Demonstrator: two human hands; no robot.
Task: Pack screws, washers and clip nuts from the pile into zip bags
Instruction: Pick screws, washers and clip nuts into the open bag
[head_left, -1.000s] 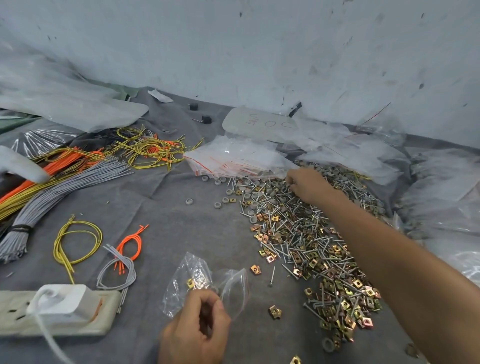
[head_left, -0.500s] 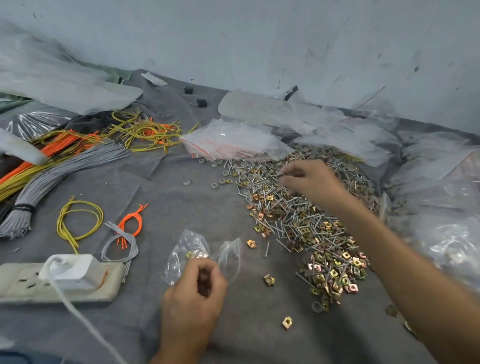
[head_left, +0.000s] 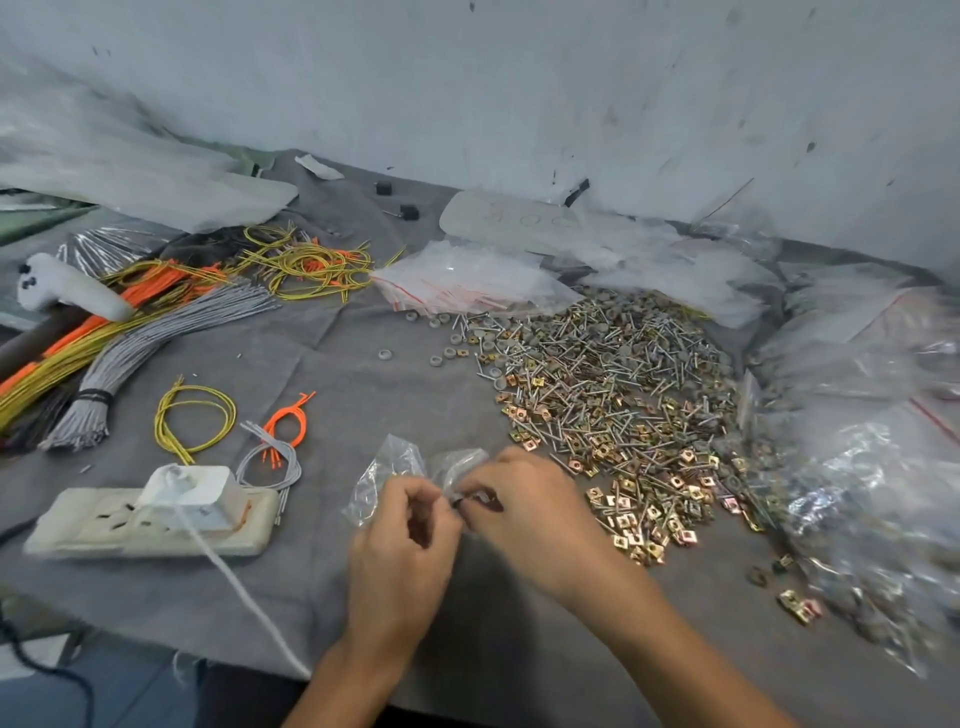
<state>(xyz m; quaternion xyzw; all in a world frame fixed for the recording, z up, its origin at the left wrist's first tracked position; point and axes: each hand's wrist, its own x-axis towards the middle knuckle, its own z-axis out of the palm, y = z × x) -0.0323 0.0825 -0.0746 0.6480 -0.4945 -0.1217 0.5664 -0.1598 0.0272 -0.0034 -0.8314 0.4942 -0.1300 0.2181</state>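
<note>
- Head view: the right hand (head_left: 519, 506), half a second ago picking in the pile (head_left: 623, 384) at centre right, has come back to lower centre. It now meets the left hand (head_left: 402, 535) at the mouth of the zip bag (head_left: 387, 467). I judge a pick is about to go in.
- Right hand: fingers curled, tips pinching a small dark piece (head_left: 464, 501); which kind is too small to tell.
- Left hand: fingers curled, pinching the bag's edge.
- The bag sits on the grey cloth (head_left: 322, 364), between the power strip (head_left: 104, 525) and the pile.
</note>
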